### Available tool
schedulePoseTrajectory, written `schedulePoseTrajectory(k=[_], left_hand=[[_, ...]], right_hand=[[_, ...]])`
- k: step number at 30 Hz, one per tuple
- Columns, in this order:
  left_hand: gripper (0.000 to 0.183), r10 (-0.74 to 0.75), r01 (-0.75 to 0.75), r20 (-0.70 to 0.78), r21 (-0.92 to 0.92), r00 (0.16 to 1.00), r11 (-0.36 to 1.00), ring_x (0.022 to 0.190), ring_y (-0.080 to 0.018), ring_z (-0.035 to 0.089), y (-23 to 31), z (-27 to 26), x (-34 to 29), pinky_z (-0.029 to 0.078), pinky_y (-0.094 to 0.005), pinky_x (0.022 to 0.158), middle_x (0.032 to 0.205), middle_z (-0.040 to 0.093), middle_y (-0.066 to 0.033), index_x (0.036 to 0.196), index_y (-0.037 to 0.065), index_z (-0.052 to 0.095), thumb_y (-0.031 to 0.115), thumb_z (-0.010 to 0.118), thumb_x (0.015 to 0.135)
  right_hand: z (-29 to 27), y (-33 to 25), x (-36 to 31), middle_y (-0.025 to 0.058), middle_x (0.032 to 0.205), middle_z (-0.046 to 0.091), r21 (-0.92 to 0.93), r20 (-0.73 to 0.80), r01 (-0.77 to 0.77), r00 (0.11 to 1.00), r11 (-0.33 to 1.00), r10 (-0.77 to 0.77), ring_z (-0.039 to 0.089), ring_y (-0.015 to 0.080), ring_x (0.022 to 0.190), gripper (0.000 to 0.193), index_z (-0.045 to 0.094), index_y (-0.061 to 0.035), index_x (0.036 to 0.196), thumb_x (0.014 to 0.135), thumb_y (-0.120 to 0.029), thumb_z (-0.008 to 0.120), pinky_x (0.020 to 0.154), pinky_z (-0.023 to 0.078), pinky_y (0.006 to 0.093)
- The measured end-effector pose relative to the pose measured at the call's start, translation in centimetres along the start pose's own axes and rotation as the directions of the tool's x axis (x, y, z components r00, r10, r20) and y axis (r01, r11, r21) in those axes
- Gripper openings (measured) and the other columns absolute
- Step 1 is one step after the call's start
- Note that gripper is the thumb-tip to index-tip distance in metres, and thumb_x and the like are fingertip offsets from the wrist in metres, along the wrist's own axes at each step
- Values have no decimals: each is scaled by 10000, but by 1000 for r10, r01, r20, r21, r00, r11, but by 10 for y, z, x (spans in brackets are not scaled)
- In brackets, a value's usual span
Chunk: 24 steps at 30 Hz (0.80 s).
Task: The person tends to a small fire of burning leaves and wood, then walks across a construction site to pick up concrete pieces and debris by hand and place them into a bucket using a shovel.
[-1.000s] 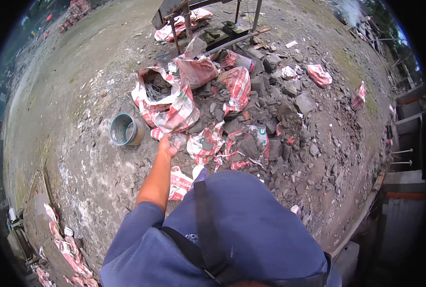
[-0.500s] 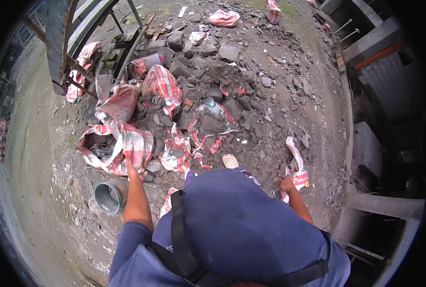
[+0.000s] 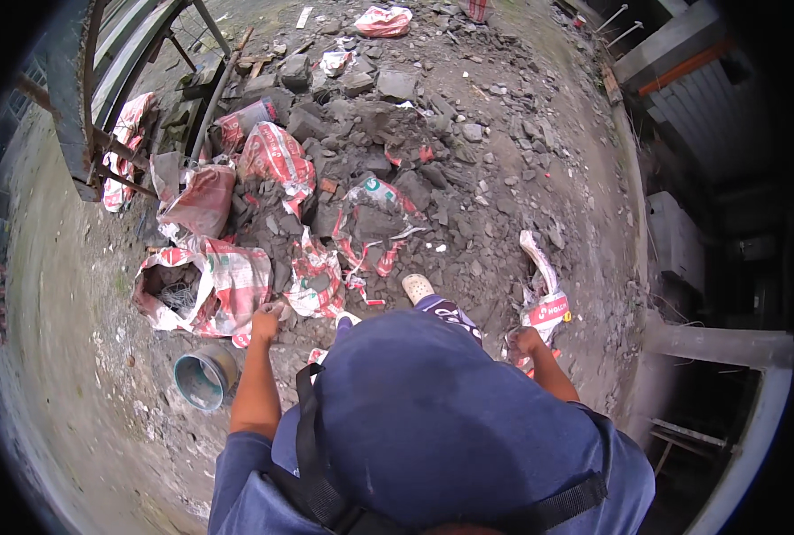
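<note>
- Fingers of R hand [image 3: 523, 342] curled, grasping nr end of torn red/white sack [image 3: 547, 310], lying on ground [image 3: 103, 357] to person's R
- L hand [image 3: 266, 321] just beside open sack [image 3: 247, 283], fingers look bent; can't tell if they grip anything
- Open sack's mouth gapes on its L side, w/ grey chunks & wire-like strands [image 3: 180, 296] inside
- Bucket [image 3: 224, 364] nr L forearm, just below open sack
- Rubble heap [image 3: 352, 125] ahead, w/ crumpled sack [image 3: 277, 159] at its L edge
- Metal frame [image 3: 72, 107] upper L

Right hand [image 3: 525, 341] seemingly on torn sack [image 3: 548, 310]
</note>
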<state>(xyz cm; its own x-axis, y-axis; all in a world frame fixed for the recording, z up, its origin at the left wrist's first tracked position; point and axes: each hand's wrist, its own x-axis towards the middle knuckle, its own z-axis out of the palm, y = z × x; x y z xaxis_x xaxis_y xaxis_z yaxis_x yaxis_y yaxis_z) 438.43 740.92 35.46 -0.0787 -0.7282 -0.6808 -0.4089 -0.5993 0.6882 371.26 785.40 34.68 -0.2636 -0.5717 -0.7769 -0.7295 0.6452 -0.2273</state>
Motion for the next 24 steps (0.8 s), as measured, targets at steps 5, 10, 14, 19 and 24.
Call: schedulePoseTrajectory(k=[5, 10, 14, 19, 24], left_hand=[[358, 20, -19, -59, 4, 998, 1000, 636, -144, 571, 9, 9, -15, 453, -286, 499, 811, 632, -58, 1090, 18, 665, 322, 687, 903], [380, -290, 279, 73, 126, 954, 952, 671, -212, 625, -62, -2, -24, 485, -378, 558, 839, 633, -65, 1094, 46, 643, 369, 694, 899], [367, -29, -158, 277, 624, 960, 765, 715, -292, 651, -143, -13, -4, 522, -439, 672, 854, 667, -115, 1116, 123, 658, 378, 679, 852], [405, 195, -555, 523, 811, 830, 184, 833, -362, 668, -181, -31, 9, 523, -472, 761, 866, 682, -175, 1090, 186, 676, 445, 656, 778], [417, 205, -527, 486, 803, 850, 279, 825, -364, 678, -153, -27, 26, 526, -479, 745, 891, 705, -146, 1133, 153, 656, 391, 683, 791]], right_hand=[[-25, -37, 26, 140, 852, 687, 198, -173, 34, 985, 980, 1, 658, 261, 677, 287, 678, 19, 1039, 919, -240, 652, 568, 538, 425], [-101, -161, -6, 210, 1023, 700, 294, -178, -132, 965, 947, 190, 698, 312, 873, 505, 634, 37, 1210, 870, -332, 694, 740, 551, 417], [-106, -138, -24, 227, 1085, 691, 29, -233, -133, 963, 991, 136, 666, 383, 996, 511, 668, -15, 1174, 874, -428, 635, 854, 522, 443], [-73, -101, -20, 211, 1078, 684, -594, 81, 199, 979, 780, -187, 675, 364, 964, 361, 690, -63, 1133, 877, -299, 596, 865, 532, 467], [3, -58, -36, 101, 885, 681, 591, 43, -375, 899, 714, 437, 677, 294, 715, 176, 692, -106, 1001, 898, -207, 590, 563, 539, 460]])
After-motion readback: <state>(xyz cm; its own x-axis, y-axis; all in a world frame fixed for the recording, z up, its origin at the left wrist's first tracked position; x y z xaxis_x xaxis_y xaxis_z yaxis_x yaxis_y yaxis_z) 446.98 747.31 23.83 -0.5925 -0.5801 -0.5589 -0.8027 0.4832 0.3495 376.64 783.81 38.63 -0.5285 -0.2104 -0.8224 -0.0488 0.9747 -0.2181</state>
